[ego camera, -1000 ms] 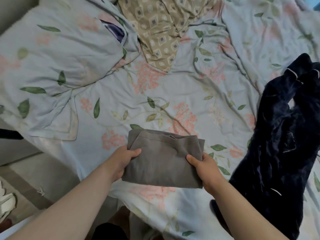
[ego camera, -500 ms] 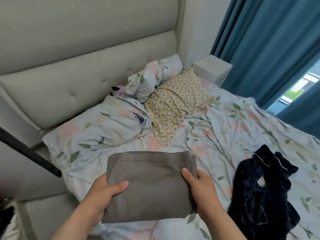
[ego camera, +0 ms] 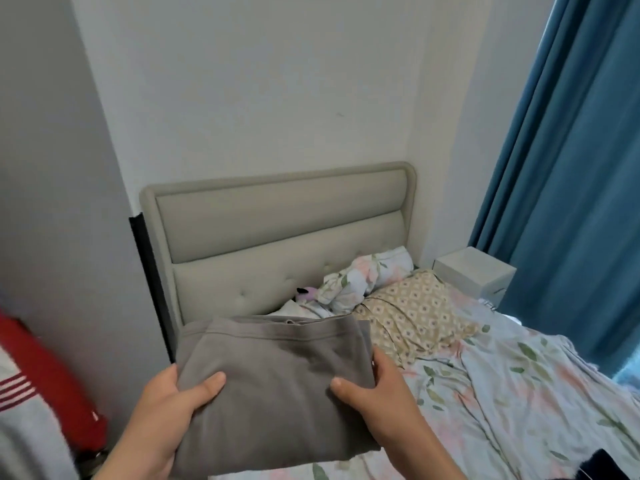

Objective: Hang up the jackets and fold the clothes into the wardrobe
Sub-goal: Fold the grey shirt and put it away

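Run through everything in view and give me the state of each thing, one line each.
Grey garment, folded, held by both hands.
Left hand, grips the garment's left edge.
Right hand, grips the garment's right edge.
Duvet, rumpled.
Patterned pillow, creased, lying by the headboard.
Curtain, hanging, mostly drawn.

We see a beige padded headboard (ego camera: 277,220) at the far end of the bed, against a pale wall (ego camera: 259,81). The floral sheet (ego camera: 519,393) spreads right. A tan patterned pillow (ego camera: 412,306) lies near a floral pillow (ego camera: 367,275). Far right, a white box (ego camera: 474,271) stands beside the blue curtain (ego camera: 571,168).
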Available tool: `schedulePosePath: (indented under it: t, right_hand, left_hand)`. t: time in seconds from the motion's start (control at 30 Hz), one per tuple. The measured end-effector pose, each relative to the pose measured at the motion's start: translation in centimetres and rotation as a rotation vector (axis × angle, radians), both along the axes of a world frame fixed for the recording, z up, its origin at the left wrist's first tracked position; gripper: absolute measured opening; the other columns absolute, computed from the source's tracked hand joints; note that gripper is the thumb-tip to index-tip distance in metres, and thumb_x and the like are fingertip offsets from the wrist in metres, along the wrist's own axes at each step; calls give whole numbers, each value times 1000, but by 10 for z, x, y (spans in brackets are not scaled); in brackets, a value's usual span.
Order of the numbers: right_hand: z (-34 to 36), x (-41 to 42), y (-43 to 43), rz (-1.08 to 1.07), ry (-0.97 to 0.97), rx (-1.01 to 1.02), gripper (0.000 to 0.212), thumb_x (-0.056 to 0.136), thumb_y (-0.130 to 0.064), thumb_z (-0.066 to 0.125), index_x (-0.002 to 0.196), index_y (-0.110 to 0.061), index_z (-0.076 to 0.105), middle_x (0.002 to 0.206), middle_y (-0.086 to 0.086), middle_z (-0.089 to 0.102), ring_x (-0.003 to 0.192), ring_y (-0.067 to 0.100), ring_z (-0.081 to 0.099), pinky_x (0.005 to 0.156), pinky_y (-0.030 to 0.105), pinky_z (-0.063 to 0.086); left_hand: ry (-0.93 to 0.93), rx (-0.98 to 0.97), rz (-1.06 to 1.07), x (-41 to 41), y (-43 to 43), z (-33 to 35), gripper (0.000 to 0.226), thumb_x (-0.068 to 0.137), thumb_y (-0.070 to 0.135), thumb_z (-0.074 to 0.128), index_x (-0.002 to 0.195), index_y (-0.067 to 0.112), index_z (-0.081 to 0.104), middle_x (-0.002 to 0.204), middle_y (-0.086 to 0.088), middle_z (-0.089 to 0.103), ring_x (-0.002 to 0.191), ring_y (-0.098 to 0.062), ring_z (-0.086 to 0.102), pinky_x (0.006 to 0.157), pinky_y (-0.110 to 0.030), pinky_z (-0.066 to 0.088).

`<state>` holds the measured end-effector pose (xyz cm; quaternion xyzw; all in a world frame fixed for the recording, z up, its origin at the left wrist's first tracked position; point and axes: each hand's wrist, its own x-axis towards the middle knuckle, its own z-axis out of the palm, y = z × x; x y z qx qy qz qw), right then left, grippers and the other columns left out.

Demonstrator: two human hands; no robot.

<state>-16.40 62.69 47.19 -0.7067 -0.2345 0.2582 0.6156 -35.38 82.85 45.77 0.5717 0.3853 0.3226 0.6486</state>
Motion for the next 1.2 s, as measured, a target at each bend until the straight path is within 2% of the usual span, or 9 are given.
schedulePosePath:
  t: [0.1, 0.2, 0.3, 0.4, 0.57, 0.7, 0.9, 1.0, 1.2]
  right_hand:
    - [22, -17, 37, 82, -137, 44, 55, 66, -15, 82, 116, -29, 62, 103, -14, 74, 96, 8, 70, 84, 30, 55]
    - [43, -30, 79, 102, -153, 131, 40, 79, -1, 75, 110, -25, 68, 97, -5, 76, 93, 17, 72, 83, 36, 55]
    - [68, -43, 120, 104, -135, 204, 25, 82, -4, 75, 101, -20, 71, 92, -1, 77, 87, 18, 73, 80, 37, 56]
    - [95, -54, 154, 89, -194, 284, 8, 82, -9, 76, 87, -14, 72, 80, 1, 76, 74, 12, 71, 63, 22, 53]
    - [120, -64, 202, 73, -202, 356, 9, 83, -9, 75, 88, -15, 71, 75, -6, 75, 68, 5, 69, 58, 18, 49]
    - [128, -68, 240, 123, -195, 370, 13, 83, -9, 76, 93, -16, 71, 79, -7, 76, 71, 3, 70, 59, 14, 49]
    - [136, -85, 293, 195, -216, 345, 13, 79, -10, 79, 86, -18, 73, 67, -8, 74, 60, -2, 66, 54, 10, 46]
    - [143, -95, 314, 175, -227, 353, 10, 76, -17, 82, 79, -20, 73, 62, -12, 72, 55, -5, 63, 49, 8, 44]
    - [169, -114, 338, 146, -230, 424, 13, 76, -25, 83, 73, -17, 73, 65, -8, 72, 54, -1, 63, 56, 28, 47]
  left_hand:
    - [-27, 102, 117, -36, 22, 31, 24, 74, 0, 78, 97, 5, 71, 90, -9, 76, 87, -29, 72, 84, -44, 54]
    - [-69, 208, 228, -64, 49, 62, 20, 74, -1, 78, 92, 8, 73, 83, -3, 77, 76, -17, 73, 65, -31, 56]
    - [-105, 268, 287, -86, 77, 89, 18, 74, -1, 78, 90, 6, 72, 80, -3, 77, 69, -11, 72, 56, -22, 54]
    - [-125, 341, 356, -98, 100, 112, 16, 73, 0, 80, 85, 7, 72, 75, 0, 76, 65, -8, 71, 51, -16, 52]
    - [-70, 417, 451, -108, 130, 138, 16, 71, 7, 84, 81, 9, 71, 74, 3, 75, 75, -17, 70, 64, -32, 50]
    - [36, 492, 522, -122, 149, 160, 18, 69, 12, 86, 74, 10, 68, 66, 1, 72, 74, -16, 66, 62, -26, 45]
    - [99, 445, 633, -152, 162, 175, 40, 69, 31, 86, 89, 3, 66, 92, -10, 67, 96, -30, 59, 84, -36, 42]
    - [81, 429, 711, -160, 167, 182, 35, 69, 24, 87, 81, 0, 64, 85, -10, 66, 93, -31, 60, 76, -35, 43]
    - [-73, 446, 802, -161, 181, 202, 24, 69, 27, 87, 81, 12, 71, 77, 0, 73, 85, -26, 68, 84, -47, 54]
